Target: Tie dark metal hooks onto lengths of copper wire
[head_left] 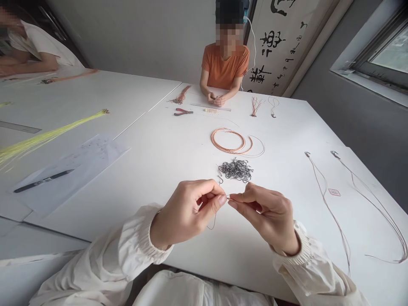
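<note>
My left hand (188,210) and my right hand (266,214) meet above the white table (178,161), fingertips almost touching. Both pinch a small metal hook (228,198) with a thin thread (213,224) that curls down below the left thumb. Just beyond the fingers lies a dark pile of hooks (236,170). Farther back sits a coil of copper-coloured line (228,141).
Two long finished lines with hooks (331,212) lie on the right. A pen (43,180) rests on paper (79,163) at the left, near yellow strands (47,136). Across the table a person in orange (225,68) works beside red pliers (182,112); another person (35,51) sits far left.
</note>
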Tool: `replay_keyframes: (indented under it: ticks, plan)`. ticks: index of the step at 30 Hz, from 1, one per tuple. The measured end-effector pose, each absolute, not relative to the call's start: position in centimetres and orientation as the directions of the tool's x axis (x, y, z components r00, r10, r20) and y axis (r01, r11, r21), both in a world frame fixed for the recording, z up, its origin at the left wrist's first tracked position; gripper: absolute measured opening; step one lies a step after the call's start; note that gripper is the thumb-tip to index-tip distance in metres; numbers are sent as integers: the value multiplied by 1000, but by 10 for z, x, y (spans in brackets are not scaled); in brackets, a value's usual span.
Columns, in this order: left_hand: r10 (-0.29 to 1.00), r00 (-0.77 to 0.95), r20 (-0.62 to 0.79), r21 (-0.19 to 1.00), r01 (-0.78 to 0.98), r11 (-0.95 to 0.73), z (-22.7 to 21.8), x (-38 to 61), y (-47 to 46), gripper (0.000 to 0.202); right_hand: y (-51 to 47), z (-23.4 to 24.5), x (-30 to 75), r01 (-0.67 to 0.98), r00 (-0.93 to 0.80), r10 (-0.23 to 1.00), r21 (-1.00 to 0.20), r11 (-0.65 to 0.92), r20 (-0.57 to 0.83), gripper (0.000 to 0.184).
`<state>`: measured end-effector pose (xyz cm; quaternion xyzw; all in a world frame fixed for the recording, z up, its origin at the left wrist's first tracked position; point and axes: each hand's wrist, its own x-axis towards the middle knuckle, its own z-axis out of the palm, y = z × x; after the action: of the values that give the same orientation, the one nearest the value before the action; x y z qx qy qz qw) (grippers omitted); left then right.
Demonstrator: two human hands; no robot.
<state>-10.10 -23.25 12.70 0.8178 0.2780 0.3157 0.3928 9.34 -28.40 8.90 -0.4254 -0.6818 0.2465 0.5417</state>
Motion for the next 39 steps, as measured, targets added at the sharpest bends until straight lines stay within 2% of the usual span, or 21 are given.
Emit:
replay_keyframes:
  ticks: [3, 5, 10, 13, 18, 21, 24, 27, 33, 39]
  plan:
    - [643, 633, 431, 709, 203, -675, 124, -101, -234, 13, -285, 92, 92, 203, -19, 917, -896, 394, 399, 4]
    - [588, 621, 519, 626, 192, -756, 122, -101, -234, 13, -287, 93, 90, 123, -2, 945, -938, 325, 328, 6]
    - [480, 601, 639, 472, 186, -862, 120, -99, -232, 13, -289, 96, 82, -44, 46, 977, -976, 212, 210, 11]
    - [447, 598, 666, 420, 195, -886, 119, -99, -231, 13, -291, 96, 79, -66, 61, 979, -978, 199, 195, 10]
    - [387, 591, 708, 331, 207, -921, 120, -100, -228, 9, -292, 96, 85, 33, 21, 970, -970, 240, 241, 5]
    - [358, 584, 729, 309, 186, -933, 119, -102, -224, 13, -290, 99, 93, 60, -47, 967, -966, 253, 251, 10]
    - [343, 586, 734, 302, 171, -938, 118, -104, -220, 15, -287, 101, 97, -12, -116, 969, -976, 217, 217, 6]
    - [313, 609, 729, 270, 164, -949, 118, -106, -217, 13, -286, 102, 97, -72, -158, 975, -987, 144, 154, 9]
    - [271, 659, 702, 217, 165, -962, 122, -108, -213, 8, -286, 102, 100, -89, -207, 974, -993, 75, 92, 19]
    - [270, 673, 688, 275, 101, -956, 118, -108, -210, 14, -286, 100, 100, -62, -196, 971, -990, 128, 138, 16]
